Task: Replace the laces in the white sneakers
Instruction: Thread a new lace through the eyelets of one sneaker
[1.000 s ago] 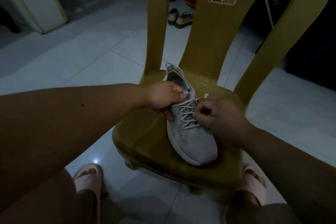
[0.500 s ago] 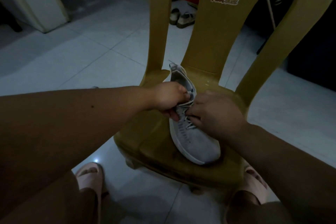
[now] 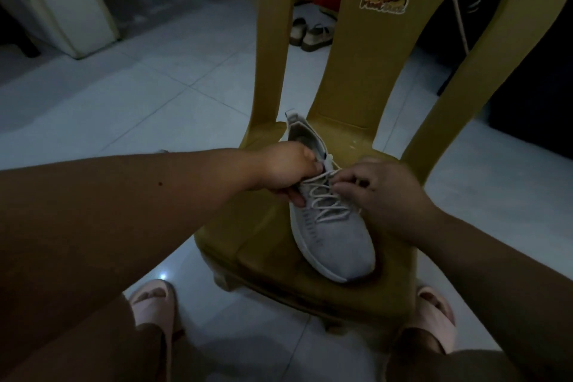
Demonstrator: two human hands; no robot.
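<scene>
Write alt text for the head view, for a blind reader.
A left hand grips a white sneaker by its collar on a yellow plastic chair while the right hand pinches its lace near the top eyelets. Pink slippers stand on the tiled floor.

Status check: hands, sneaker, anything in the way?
Left hand grips sneaker side. Right hand pinches lace near top. Sneaker on chair, nothing blocking.
</scene>
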